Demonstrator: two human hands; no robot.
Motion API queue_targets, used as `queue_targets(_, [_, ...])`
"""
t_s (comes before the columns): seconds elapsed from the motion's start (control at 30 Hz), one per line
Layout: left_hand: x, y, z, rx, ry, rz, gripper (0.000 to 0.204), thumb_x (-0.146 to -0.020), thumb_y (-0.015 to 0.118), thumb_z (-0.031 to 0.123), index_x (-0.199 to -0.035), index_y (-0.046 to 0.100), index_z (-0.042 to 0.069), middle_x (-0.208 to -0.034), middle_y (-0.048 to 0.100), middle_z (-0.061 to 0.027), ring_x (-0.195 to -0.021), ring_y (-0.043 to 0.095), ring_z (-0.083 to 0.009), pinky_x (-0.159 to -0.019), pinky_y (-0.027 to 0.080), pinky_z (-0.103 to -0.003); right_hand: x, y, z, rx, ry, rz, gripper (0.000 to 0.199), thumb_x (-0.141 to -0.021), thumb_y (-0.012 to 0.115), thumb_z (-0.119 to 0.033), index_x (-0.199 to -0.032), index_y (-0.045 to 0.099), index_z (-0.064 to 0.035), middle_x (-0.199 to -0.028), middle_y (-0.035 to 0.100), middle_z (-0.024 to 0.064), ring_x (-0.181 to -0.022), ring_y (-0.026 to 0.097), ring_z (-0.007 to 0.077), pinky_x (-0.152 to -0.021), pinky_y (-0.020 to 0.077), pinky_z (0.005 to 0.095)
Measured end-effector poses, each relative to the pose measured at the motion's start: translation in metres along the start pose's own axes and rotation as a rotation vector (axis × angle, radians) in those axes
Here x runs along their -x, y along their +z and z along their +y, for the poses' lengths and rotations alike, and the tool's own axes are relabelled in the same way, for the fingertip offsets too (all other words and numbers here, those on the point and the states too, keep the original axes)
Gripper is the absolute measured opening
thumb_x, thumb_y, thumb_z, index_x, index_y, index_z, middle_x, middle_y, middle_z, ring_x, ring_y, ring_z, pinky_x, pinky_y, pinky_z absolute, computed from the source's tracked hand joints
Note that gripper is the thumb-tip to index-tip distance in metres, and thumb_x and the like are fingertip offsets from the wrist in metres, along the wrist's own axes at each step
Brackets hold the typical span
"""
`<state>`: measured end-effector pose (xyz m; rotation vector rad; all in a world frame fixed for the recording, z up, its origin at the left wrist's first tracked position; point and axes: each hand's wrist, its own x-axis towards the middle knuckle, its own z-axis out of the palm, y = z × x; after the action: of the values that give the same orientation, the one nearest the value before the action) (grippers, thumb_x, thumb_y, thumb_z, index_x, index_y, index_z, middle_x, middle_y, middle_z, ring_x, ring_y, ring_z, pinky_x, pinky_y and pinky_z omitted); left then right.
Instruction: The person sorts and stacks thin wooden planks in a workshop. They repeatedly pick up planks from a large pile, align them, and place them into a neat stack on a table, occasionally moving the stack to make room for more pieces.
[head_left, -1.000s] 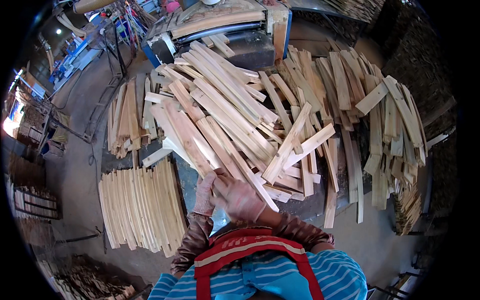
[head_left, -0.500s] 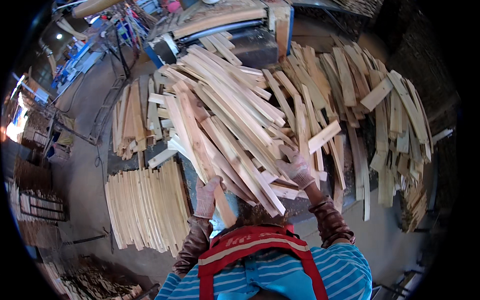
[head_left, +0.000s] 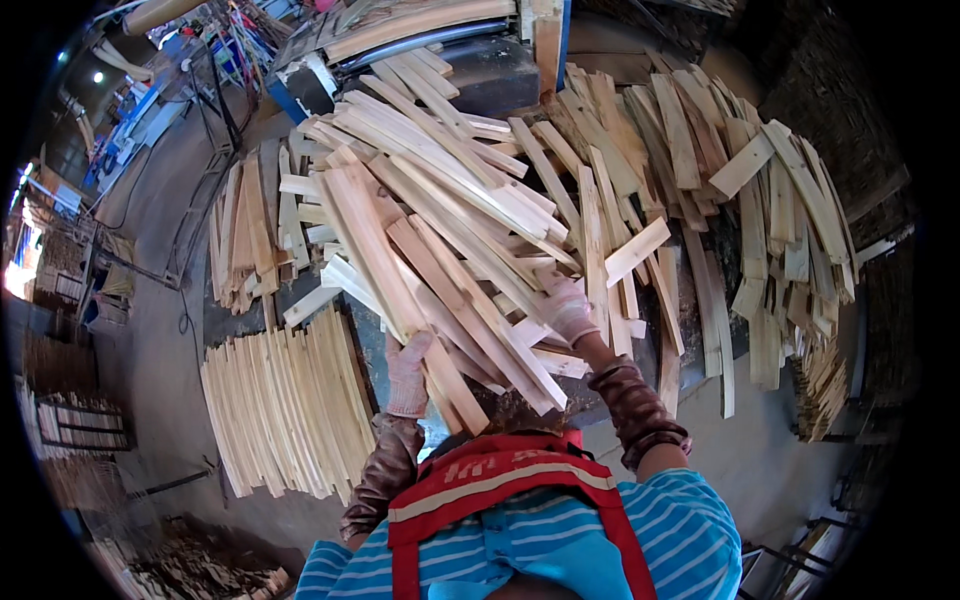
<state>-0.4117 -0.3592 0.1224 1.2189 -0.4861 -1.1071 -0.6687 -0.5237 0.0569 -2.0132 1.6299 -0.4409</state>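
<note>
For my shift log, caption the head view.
Gloved left hand holding a wooden slat, right hand on the loose slat pile; tidy slat stack at left.

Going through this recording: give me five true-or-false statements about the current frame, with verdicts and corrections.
1. The left hand is at a long board. True.
2. The right hand is bare. False: it wears a pale glove.
3. The neatly lined-up stack of slats is left of the loose pile of boards. True.
4. The two hands are touching each other. False: they are apart, with boards between them.
5. The apron is green. False: it is red with a pale band.
</note>
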Motion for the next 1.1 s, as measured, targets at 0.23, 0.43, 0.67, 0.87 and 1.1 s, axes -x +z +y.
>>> queue_targets(0.23, [0.012,-0.004,0.012,0.113,0.012,0.02,0.06,-0.087,0.071,0.021,-0.139,0.048,0.001,-0.109,0.065,-0.0101,-0.097,0.069,-0.0231,-0.085,0.06,-0.035,0.033,-0.029,0.012,-0.53,-0.324,-0.24,0.04,-0.092,0.07,-0.019,-0.128,0.065,-0.0024,-0.119,0.071,0.0147,-0.1,0.07,0.0247,-0.095,0.0519,0.0365])
queue_targets(0.43, [-0.007,0.015,-0.005,0.189,-0.019,-0.027,0.055,-0.091,0.063,0.013,-0.141,0.049,-0.004,-0.128,0.064,-0.0162,-0.112,0.067,-0.026,-0.096,0.057,-0.038,0.043,-0.044,-0.071,-1.008,0.011,-0.444,0.056,-0.095,0.074,-0.031,-0.135,0.058,0.0045,-0.137,0.061,0.0147,-0.115,0.064,0.0199,-0.103,0.0496,0.0317])
queue_targets(0.67, [-0.01,0.02,-0.005,0.241,0.04,-0.001,0.053,-0.093,0.065,0.011,-0.141,0.05,-0.003,-0.125,0.066,-0.0147,-0.112,0.066,-0.0247,-0.099,0.055,-0.036,0.054,-0.054,-0.096,-0.958,0.094,-0.349,0.064,-0.091,0.076,-0.037,-0.136,0.058,0.0048,-0.117,0.069,0.0145,-0.106,0.065,0.0181,-0.091,0.0545,0.0333])
queue_targets(0.87, [-0.01,0.035,-0.003,0.288,0.032,0.007,0.05,-0.098,0.062,0.015,-0.143,0.048,-0.002,-0.13,0.063,-0.0138,-0.115,0.065,-0.0262,-0.1,0.054,-0.038,0.063,-0.053,-0.1,-1.008,-0.088,-0.634,0.053,-0.095,0.07,-0.029,-0.137,0.061,0.001,-0.117,0.07,0.009,-0.102,0.066,0.0133,-0.088,0.0546,0.0301])
queue_targets(1.1, [-0.005,0.028,-0.015,0.375,0.006,-0.046,0.039,-0.103,0.055,0.013,-0.137,0.051,-0.004,-0.127,0.064,-0.0148,-0.114,0.065,-0.0263,-0.102,0.053,-0.039,0.054,-0.071,-0.125,-0.858,-0.115,-0.736,0.057,-0.089,0.073,-0.022,-0.137,0.06,0.0054,-0.117,0.07,0.0128,-0.098,0.067,0.0143,-0.088,0.0539,0.0291])
